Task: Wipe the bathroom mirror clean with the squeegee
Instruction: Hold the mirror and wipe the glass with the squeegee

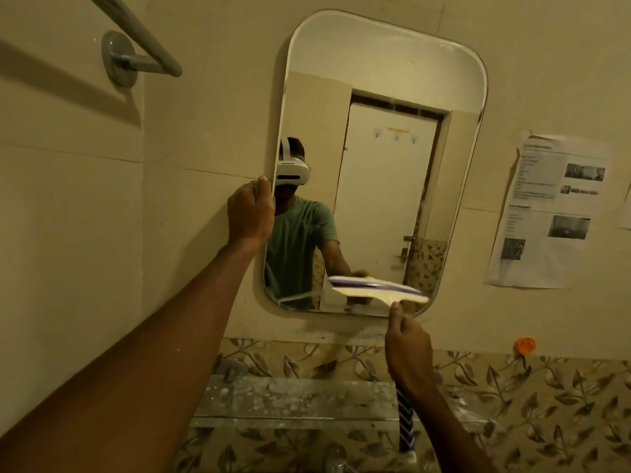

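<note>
A beige bathroom wall (205,114) fills the frame, with the rounded mirror (382,80) at centre. The left hand (251,213) curls over the mirror's left edge, gripping it. The right hand (408,353) is wrapped round the handle of the squeegee (375,291), whose blade lies across the mirror's lower right. A printed sheet (549,213) hangs at right.
</note>
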The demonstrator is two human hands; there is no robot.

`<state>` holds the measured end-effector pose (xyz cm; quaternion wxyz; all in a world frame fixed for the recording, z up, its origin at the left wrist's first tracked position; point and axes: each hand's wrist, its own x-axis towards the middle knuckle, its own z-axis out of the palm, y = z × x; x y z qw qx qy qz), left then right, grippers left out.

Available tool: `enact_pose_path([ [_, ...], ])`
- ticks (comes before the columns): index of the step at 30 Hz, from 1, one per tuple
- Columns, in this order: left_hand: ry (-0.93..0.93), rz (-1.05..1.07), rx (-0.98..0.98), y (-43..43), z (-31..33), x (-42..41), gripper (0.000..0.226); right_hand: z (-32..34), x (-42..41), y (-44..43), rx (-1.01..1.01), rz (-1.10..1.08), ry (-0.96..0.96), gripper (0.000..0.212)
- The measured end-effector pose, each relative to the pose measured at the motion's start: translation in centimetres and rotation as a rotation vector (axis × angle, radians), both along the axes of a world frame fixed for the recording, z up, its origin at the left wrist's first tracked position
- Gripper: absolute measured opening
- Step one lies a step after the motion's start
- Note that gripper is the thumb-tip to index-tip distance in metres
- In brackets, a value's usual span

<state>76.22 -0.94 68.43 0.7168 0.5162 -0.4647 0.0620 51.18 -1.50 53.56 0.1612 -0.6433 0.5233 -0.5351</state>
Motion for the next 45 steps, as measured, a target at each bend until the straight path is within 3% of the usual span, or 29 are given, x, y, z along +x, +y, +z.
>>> enact_pose_path([
  [3,-0.004,0.002,-0.01,0.0,0.0,0.0,0.039,1.5,2.5,2.5,-0.114,0.206,0.232,0.042],
  [7,0.011,-0.017,0.008,0.3,0.1,0.0,0.041,2.4,7.3,3.6,-0.354,0.216,0.887,0.042],
  [10,0.018,-0.024,0.004,0.2,0.2,0.1,0.041,2.8,9.6,2.4,-0.499,0.197,1.065,0.05],
  [15,0.016,-0.008,0.005,0.0,0.2,0.0,0.047,3.4,10.0,0.5,-0.497,0.196,1.074,0.058],
  [21,0.006,0.007,0.024,0.3,0.5,-0.3,0.048,2.0,2.5,-2.1,-0.313,0.14,1.147,0.06],
  [24,0.021,0.012,0.023,0.4,0.5,-0.6,0.046,1.8,0.5,-2.3,-0.278,0.127,1.176,0.074],
  [27,0.031,0.015,0.029,0.7,0.5,-0.8,0.046,3.6,2.4,-1.5,-0.411,0.136,1.043,0.083],
  [32,0.05,0.005,0.052,1.1,0.6,-1.2,0.047,8.7,6.8,-1.6,-0.541,0.124,0.866,0.062],
  [36,0.04,0.023,0.04,1.1,0.7,-1.3,0.046,7.4,6.5,-2.6,-0.458,0.184,0.786,0.06],
  [41,0.078,0.04,0.04,1.1,0.6,-1.6,0.046,1.5,1.6,-2.9,-0.161,0.185,0.651,0.056],
  [45,0.089,0.054,0.054,1.0,0.7,-1.9,0.047,1.1,2.0,-1.6,-0.239,0.176,0.691,0.059],
])
